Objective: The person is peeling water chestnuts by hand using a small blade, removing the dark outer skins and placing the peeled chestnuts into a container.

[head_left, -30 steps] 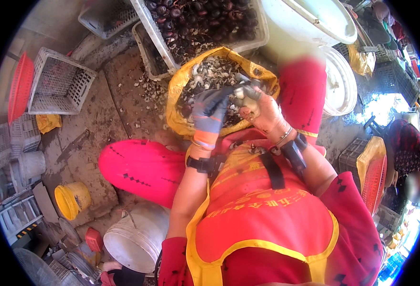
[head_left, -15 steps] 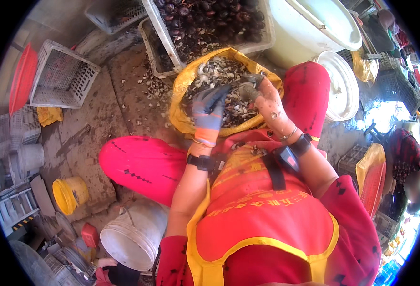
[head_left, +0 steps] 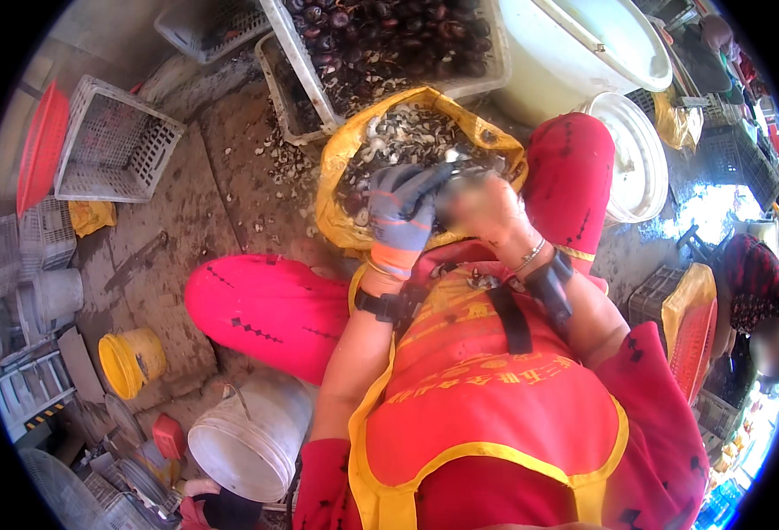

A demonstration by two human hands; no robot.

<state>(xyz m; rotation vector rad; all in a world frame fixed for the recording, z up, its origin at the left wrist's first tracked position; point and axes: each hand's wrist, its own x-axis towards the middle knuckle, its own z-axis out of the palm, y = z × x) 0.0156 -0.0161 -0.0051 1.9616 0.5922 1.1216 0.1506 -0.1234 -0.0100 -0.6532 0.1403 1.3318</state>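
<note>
My left hand (head_left: 400,212), in a grey-blue glove with an orange cuff, is closed, its dark-coated fingers pointing right towards the other hand. My right hand (head_left: 486,210) meets it at the fingertips, its fingers curled and smeared by motion. Whatever either hand grips is hidden or blurred. Both hands are over an open yellow sack (head_left: 336,163), which lies between my legs. Inside it is a heap of dark and whitish peelings (head_left: 407,132). Just beyond stands a pale plastic crate (head_left: 498,71) of dark round water chestnuts (head_left: 389,40).
A big whitish tub (head_left: 539,62) and a white bucket (head_left: 623,159) stand at right. Left are a grey crate (head_left: 115,146), a red basket (head_left: 43,146) and a yellow bucket (head_left: 133,362). A white bucket (head_left: 248,437) lies tipped near my left knee. Scraps litter the floor.
My two hands have come together over the sack. The right hand has moved down and left, its wrist turning; the left has shifted slightly right and closed.
</note>
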